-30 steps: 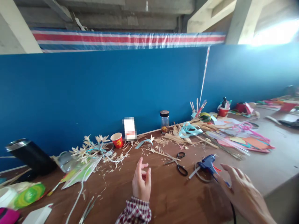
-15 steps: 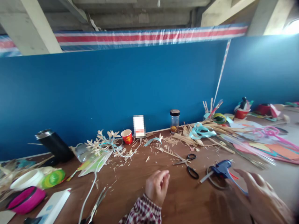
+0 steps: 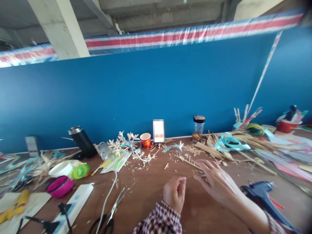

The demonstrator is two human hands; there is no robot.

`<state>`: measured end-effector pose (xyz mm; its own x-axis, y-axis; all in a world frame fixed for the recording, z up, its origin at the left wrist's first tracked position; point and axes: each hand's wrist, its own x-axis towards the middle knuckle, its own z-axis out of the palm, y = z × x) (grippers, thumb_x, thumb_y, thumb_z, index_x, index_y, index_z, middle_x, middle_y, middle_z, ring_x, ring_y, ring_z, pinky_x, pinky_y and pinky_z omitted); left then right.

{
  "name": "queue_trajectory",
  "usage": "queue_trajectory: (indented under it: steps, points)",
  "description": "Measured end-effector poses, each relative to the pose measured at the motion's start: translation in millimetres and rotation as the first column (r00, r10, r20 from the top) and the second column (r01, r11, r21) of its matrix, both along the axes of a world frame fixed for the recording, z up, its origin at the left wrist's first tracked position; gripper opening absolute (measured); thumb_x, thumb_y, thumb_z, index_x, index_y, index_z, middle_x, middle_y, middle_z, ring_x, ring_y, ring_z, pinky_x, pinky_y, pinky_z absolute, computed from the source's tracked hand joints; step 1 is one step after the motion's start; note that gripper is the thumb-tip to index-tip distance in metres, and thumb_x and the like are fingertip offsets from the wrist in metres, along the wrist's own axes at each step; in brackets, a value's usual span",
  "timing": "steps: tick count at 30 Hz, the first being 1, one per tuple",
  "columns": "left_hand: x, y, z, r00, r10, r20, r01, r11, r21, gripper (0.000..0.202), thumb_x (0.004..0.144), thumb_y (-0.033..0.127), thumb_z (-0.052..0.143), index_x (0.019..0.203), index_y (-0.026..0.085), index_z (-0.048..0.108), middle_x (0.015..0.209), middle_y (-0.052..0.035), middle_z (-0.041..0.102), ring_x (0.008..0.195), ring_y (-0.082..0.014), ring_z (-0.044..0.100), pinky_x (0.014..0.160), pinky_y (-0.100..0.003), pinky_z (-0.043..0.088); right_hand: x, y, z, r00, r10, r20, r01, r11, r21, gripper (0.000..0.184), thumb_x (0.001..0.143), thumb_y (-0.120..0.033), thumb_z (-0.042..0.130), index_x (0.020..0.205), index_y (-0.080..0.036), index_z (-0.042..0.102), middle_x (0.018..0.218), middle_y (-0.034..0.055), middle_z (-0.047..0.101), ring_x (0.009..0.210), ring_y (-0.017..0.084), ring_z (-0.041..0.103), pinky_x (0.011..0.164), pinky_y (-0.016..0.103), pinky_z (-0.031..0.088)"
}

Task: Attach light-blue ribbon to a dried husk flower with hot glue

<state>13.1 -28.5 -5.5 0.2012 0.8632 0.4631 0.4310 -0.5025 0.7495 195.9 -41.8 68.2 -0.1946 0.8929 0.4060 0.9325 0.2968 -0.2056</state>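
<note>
My left hand (image 3: 174,192) hovers low over the brown table (image 3: 151,195), fingers curled into a loose fist; whether anything is inside it is hidden. My right hand (image 3: 215,182) reaches leftward across the table, fingers stretched and spread, palm down over scattered straw bits (image 3: 185,159). It covers the spot where the black-handled scissors lay. A blue glue gun (image 3: 259,192) lies just right of that wrist. Both sleeves are red plaid.
Silver scissors (image 3: 110,213) and a white power strip (image 3: 74,203) lie front left, beside a pink tin (image 3: 60,187) and a black flask (image 3: 83,143). A red cup (image 3: 146,140), glass jar (image 3: 198,128), straw flowers (image 3: 124,143) and light blue ribbon (image 3: 229,143) line the blue wall.
My view has swung left. My right hand left the glue gun's side and moved left over the scissors' spot. My left hand closed from raised fingers into a fist.
</note>
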Motion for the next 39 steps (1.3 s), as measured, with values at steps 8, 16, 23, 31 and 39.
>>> queue_trajectory:
  steps: [8,16,23,31,39]
  points:
    - [0,5,6.2,0.995,0.091,0.047,-0.088,0.994,-0.062,0.031,0.091,0.029,0.041,0.081,0.016,0.067,0.064,-0.0043,0.063,0.06,-0.0138,0.057,0.059,-0.023,0.042,-33,63,2.4,0.994,-0.033,0.103,0.046,0.99,-0.132,0.037,0.087,-0.032,0.044,0.12,-0.018,0.053,0.122,0.0135,0.055,0.108,0.03,0.052,0.084,0.041,0.044]
    - [1,9,6.7,0.988,0.128,0.084,-0.121,0.989,-0.087,0.034,0.091,0.03,0.039,0.07,0.016,0.062,0.061,-0.004,0.059,0.06,-0.0141,0.054,0.058,-0.023,0.04,-46,100,-7.8,0.988,-0.068,0.139,0.114,0.928,-0.354,0.038,0.086,-0.032,0.046,0.121,-0.021,0.053,0.123,0.0179,0.052,0.107,0.03,0.055,0.088,0.042,0.039]
    - [3,13,-0.2,0.993,0.093,0.07,-0.086,0.992,-0.09,0.031,0.091,0.031,0.04,0.077,0.016,0.063,0.064,-0.0049,0.06,0.061,-0.015,0.055,0.057,-0.023,0.041,-46,108,-17.6,0.99,-0.082,0.112,0.12,0.912,-0.393,0.033,0.084,-0.035,0.049,0.112,-0.02,0.058,0.117,0.0155,0.055,0.103,0.028,0.056,0.085,0.039,0.04]
    - [2,14,1.2,0.993,0.092,0.068,-0.084,0.991,-0.108,0.032,0.09,0.032,0.04,0.081,0.015,0.066,0.069,-0.0067,0.064,0.064,-0.016,0.058,0.06,-0.025,0.044,-40,113,-24.7,0.988,-0.15,-0.034,0.128,0.923,-0.364,0.021,0.082,-0.025,0.051,0.093,-0.013,0.065,0.091,0.0153,0.067,0.094,0.028,0.061,0.081,0.037,0.042]
    - [2,25,-4.3,0.911,0.184,0.37,-0.064,0.948,-0.313,0.034,0.082,0.04,0.053,0.097,0.012,0.066,0.07,-0.0064,0.066,0.055,-0.0139,0.058,0.051,-0.024,0.048,-41,87,-21.2,0.78,-0.098,-0.618,-0.089,0.96,-0.265,0.016,0.084,-0.027,0.044,0.09,-0.017,0.055,0.079,0.0057,0.069,0.073,0.018,0.066,0.065,0.027,0.049]
